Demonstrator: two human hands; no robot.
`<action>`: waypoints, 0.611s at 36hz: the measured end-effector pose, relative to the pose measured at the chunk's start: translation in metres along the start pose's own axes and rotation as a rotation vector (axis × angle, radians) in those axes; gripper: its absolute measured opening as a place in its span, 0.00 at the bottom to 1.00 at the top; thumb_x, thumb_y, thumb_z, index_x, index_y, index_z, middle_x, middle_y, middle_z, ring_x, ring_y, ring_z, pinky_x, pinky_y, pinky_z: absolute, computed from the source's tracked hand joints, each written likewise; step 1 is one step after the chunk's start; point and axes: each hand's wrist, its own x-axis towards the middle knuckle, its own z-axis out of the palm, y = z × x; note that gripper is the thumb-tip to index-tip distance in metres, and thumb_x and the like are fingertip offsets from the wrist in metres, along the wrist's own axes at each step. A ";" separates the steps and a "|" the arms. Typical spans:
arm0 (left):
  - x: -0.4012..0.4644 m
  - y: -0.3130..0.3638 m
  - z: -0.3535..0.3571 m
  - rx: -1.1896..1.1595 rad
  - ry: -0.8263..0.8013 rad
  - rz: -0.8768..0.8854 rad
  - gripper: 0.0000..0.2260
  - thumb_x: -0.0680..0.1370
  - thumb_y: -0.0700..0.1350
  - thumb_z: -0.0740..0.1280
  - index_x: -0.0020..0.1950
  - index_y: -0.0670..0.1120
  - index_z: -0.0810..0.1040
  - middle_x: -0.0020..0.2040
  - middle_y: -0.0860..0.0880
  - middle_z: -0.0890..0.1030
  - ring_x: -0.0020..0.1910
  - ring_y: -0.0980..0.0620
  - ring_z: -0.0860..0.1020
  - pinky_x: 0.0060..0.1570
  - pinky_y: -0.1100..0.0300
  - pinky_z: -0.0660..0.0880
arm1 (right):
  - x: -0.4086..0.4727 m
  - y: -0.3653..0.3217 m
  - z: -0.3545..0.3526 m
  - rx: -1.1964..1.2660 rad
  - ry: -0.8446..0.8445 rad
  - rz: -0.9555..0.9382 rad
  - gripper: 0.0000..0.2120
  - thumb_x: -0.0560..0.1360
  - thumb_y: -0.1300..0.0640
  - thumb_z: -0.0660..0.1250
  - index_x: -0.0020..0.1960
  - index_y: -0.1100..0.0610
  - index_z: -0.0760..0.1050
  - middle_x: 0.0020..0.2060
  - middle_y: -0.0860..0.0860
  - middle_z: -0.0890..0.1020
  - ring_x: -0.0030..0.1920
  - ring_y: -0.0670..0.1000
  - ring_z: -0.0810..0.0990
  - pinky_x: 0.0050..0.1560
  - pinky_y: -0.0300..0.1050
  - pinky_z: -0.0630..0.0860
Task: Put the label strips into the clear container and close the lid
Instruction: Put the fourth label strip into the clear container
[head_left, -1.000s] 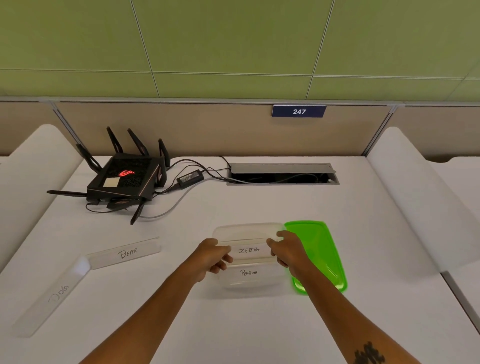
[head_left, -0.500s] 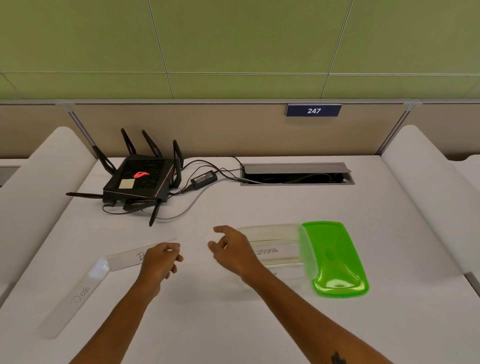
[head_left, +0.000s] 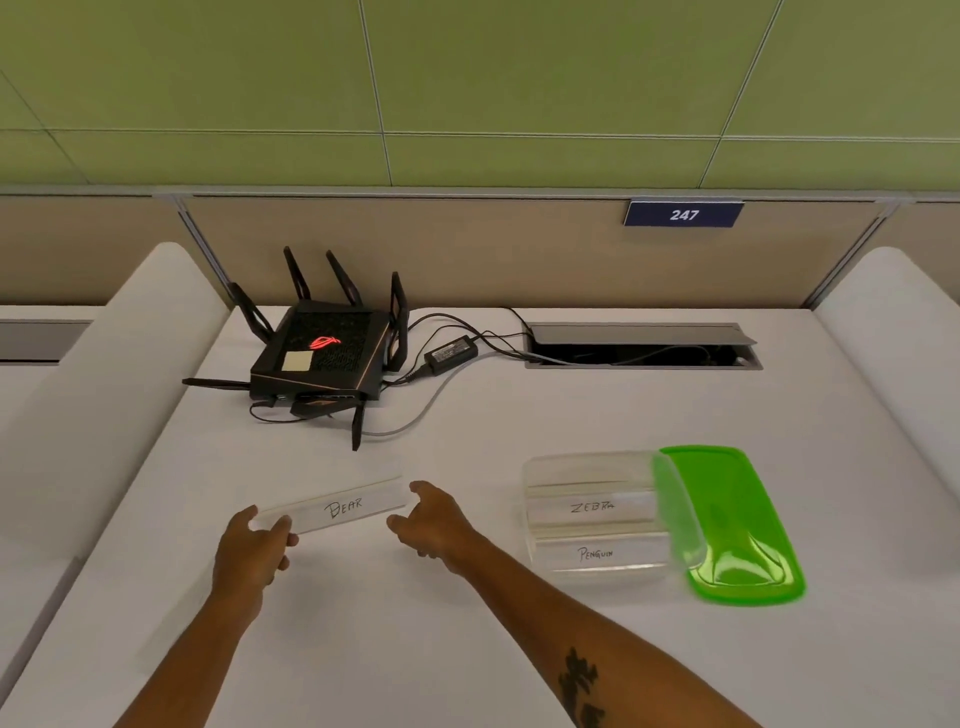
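White desk (head_left: 467, 649): both hands on BEAR strip (head_left: 340, 506)

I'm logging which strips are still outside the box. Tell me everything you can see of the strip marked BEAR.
The BEAR strip is a long, narrow, clear plastic-looking strip with a white band bearing handwritten "BEAR". It lies slanted over the white desk, right end farther from the person, left of the clear container and outside it. The left hand pinches its left end; the right hand is at its right end, firm contact unclear.
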 end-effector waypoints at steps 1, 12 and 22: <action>0.003 -0.001 -0.001 -0.003 -0.004 -0.008 0.27 0.81 0.43 0.67 0.79 0.45 0.63 0.47 0.41 0.85 0.34 0.44 0.76 0.32 0.57 0.71 | 0.002 -0.002 0.002 -0.004 -0.001 -0.003 0.29 0.77 0.53 0.68 0.76 0.52 0.66 0.52 0.48 0.81 0.34 0.47 0.78 0.29 0.37 0.73; 0.022 -0.008 -0.006 0.026 -0.074 -0.022 0.30 0.81 0.43 0.66 0.82 0.47 0.58 0.48 0.41 0.85 0.34 0.46 0.75 0.32 0.57 0.70 | 0.026 -0.009 0.024 -0.011 0.018 -0.001 0.23 0.76 0.52 0.69 0.69 0.50 0.72 0.58 0.50 0.84 0.35 0.48 0.79 0.29 0.39 0.76; 0.025 -0.012 -0.003 0.155 -0.143 0.064 0.30 0.82 0.45 0.66 0.82 0.48 0.59 0.45 0.44 0.85 0.35 0.46 0.79 0.34 0.54 0.74 | 0.039 -0.003 0.031 0.008 0.070 0.027 0.32 0.77 0.49 0.70 0.78 0.50 0.65 0.62 0.50 0.81 0.44 0.49 0.83 0.44 0.45 0.85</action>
